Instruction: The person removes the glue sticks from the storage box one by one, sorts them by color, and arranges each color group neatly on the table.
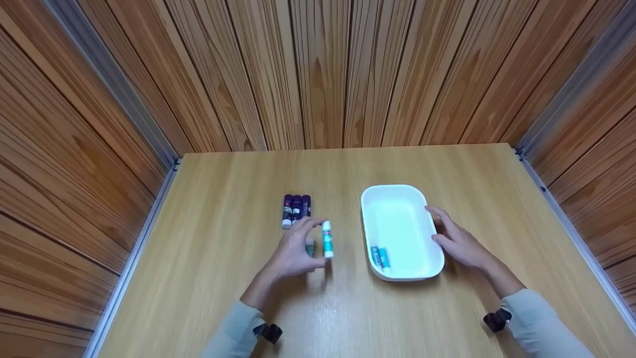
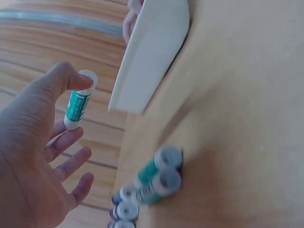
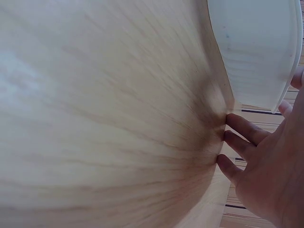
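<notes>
My left hand pinches a white and teal glue stick at its two ends, between thumb and fingertip, above the table. In the left wrist view the other fingers of that hand are spread apart. Two similar teal glue sticks lie side by side on the table below it, mostly hidden by the hand in the head view. My right hand rests at the right side of a white plastic tray, thumb and forefinger at its rim. Two small teal and blue sticks lie in its near left corner.
Three dark purple glue sticks with white ends lie in a row behind my left hand. Wood-plank walls with grey metal corner posts enclose the far and side edges of the wooden table.
</notes>
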### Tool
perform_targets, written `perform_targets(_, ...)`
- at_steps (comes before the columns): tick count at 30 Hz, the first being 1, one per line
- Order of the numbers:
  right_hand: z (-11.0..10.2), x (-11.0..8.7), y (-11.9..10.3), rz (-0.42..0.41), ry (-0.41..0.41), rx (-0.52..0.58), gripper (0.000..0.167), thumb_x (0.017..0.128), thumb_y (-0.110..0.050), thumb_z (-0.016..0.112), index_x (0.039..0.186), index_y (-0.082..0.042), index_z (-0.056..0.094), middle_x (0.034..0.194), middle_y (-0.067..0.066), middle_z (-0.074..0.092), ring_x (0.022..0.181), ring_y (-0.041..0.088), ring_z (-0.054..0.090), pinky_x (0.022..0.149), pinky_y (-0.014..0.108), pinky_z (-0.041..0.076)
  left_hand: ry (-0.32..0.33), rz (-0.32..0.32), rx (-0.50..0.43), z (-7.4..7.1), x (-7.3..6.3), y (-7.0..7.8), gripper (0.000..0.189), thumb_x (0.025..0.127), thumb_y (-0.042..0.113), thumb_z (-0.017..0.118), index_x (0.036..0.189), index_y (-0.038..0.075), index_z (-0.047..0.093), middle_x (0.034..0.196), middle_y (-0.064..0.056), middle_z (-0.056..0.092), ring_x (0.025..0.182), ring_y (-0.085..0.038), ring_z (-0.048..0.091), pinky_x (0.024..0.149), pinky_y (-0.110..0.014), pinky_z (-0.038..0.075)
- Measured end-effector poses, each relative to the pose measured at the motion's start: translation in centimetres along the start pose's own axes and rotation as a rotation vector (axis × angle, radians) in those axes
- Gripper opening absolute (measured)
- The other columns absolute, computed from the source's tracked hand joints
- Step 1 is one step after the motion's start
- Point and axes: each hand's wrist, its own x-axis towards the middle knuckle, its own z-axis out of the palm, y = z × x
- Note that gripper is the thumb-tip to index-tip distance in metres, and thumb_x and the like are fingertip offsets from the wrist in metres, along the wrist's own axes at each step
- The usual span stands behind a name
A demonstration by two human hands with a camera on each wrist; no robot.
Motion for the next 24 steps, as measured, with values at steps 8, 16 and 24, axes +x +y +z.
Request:
perform_targets(8, -0.1, 0.2, -0.1, 0.000, -0.010, 0.005, 0.070, 0.118, -0.017, 0.050, 0.179, -0.022, 0.017, 0.171, 0.033, 0.046, 0.159, 0.054, 0.047, 0.129, 0.081, 0.036, 0.041, -0.117, -0.004, -1.7, -2.1, -3.2, 0.088, 0.086, 0.023, 0.098, 0.164, 0.023, 0.056, 0.170, -0.011, 0.054, 0.160, -0.042, 0.049, 0.129, -0.073, 0.044)
perform_targets(16, -0.2, 0.3, 0.1, -0.035, 0.009, -0.030, 0.070, 0.116, -0.015, 0.052, 0.179, -0.021, 0.021, 0.164, 0.030, 0.057, 0.150, 0.048, 0.058, 0.121, 0.069, 0.047, 0.028, -0.209, 0.001, -2.3, -2.8, -5.7, 0.089, 0.084, 0.027, 0.098, 0.163, 0.024, 0.057, 0.168, -0.010, 0.057, 0.157, -0.039, 0.051, 0.131, -0.072, 0.043)
perform_targets(24, -0.1, 0.1, 0.1, -0.015, -0.002, -0.008, 0.070, 0.117, -0.016, 0.052, 0.179, -0.021, 0.019, 0.166, 0.031, 0.053, 0.154, 0.051, 0.053, 0.126, 0.077, 0.041, -0.024, -0.256, 0.079, -2.4, -2.6, -7.2, 0.088, 0.086, 0.025, 0.096, 0.164, 0.020, 0.056, 0.169, -0.009, 0.056, 0.158, -0.036, 0.048, 0.134, -0.068, 0.037)
